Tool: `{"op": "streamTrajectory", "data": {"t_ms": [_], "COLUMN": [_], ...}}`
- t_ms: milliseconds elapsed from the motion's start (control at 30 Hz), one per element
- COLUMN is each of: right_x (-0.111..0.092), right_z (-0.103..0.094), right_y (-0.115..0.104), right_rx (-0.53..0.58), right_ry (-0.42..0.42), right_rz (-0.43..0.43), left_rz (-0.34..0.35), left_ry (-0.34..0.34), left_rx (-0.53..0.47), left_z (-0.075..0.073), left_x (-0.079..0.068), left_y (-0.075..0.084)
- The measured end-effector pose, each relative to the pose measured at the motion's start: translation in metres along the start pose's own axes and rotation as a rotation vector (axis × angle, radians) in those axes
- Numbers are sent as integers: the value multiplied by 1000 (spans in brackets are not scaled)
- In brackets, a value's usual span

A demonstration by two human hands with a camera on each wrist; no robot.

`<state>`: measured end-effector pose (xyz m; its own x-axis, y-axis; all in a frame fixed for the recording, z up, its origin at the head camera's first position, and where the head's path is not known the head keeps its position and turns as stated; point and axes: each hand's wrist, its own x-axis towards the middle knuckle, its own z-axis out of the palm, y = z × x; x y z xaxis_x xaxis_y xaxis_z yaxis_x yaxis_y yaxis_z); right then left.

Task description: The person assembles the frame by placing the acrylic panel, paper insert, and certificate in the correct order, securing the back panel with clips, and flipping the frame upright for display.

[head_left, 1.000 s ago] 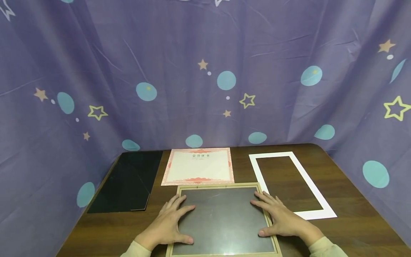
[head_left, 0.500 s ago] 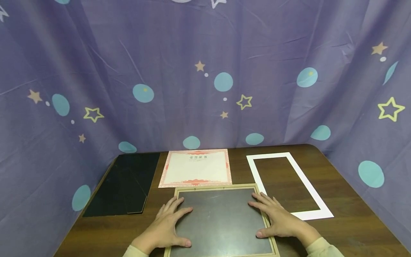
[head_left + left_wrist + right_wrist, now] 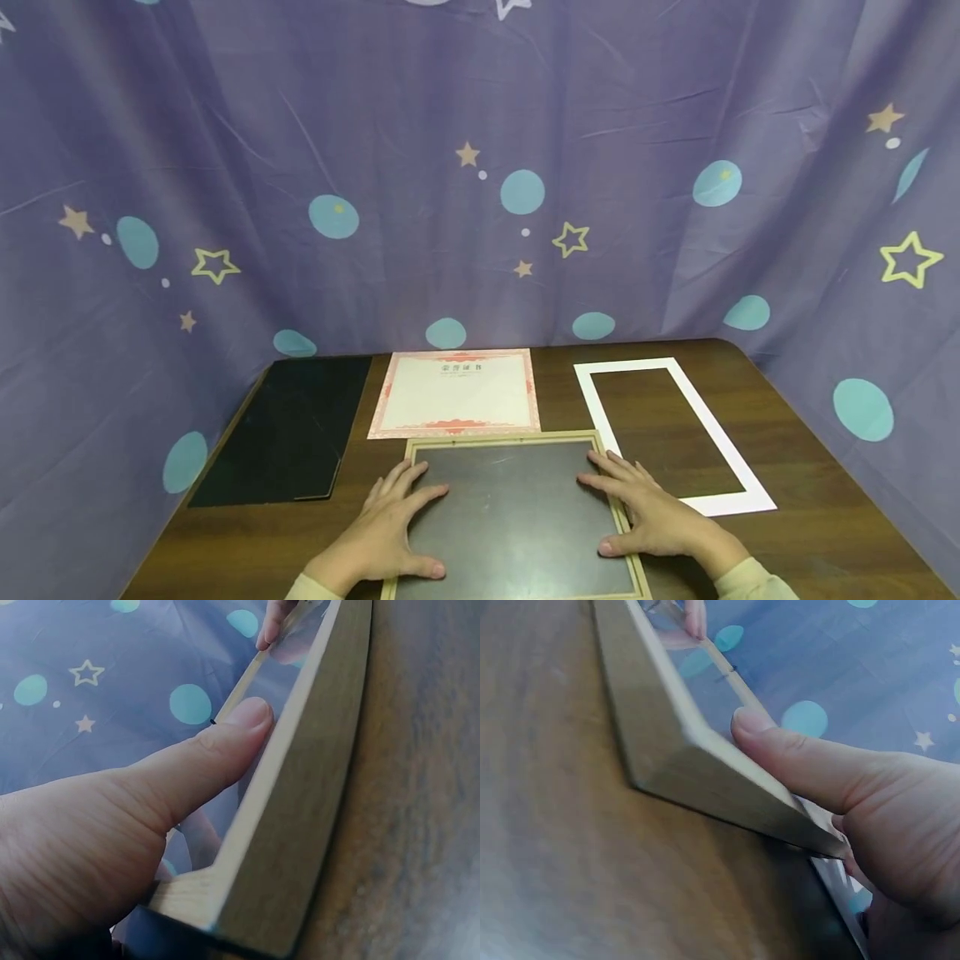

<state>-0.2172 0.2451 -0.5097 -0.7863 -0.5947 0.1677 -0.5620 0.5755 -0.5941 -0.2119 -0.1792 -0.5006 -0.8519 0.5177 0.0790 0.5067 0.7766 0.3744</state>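
Observation:
A light wooden picture frame lies on the table directly in front of me, with a grey, shiny pane inside its rim. My left hand rests over the frame's left side, fingers spread and thumb reaching inward. Across from it, my right hand rests over the right side in the same way. The left wrist view has the left thumb stretched over the wooden rim. In the right wrist view the right thumb extends over the frame edge. The undersides of both palms are hidden.
Behind the frame lies a certificate with a red border. A black backing board is at the left. To the right, a white mat border lies partly behind the right hand. A purple curtain surrounds the brown table.
The head view has shifted slightly, so everything sits a little further left. Both hands keep their places on the picture frame.

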Motion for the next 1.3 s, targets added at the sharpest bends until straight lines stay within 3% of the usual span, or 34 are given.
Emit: {"op": "streamTrajectory", "data": {"t_ms": [133, 300, 500, 800, 1067, 1300], "right_x": [-3, -18, -38, -51, -49, -42], "right_z": [-10, -32, -48, -44, -39, -36], "right_y": [2, 12, 31, 40, 44, 50], "right_rx": [-30, -94, -174, -230, -296, -276], "right_ry": [44, 99, 98, 114, 176, 237], "right_rz": [16, 102, 114, 110, 77, -18], "left_rz": [2, 15, 23, 82, 152, 229], "left_ry": [15, 29, 82, 73, 86, 100], "left_rx": [-1, -8, -9, -15, -8, -11], "left_z": [-1, -4, -21, -32, -25, -13], "left_x": [-4, -5, -5, 6, 27, 47], "left_y": [1, 1, 11, 48, 77, 96]}}
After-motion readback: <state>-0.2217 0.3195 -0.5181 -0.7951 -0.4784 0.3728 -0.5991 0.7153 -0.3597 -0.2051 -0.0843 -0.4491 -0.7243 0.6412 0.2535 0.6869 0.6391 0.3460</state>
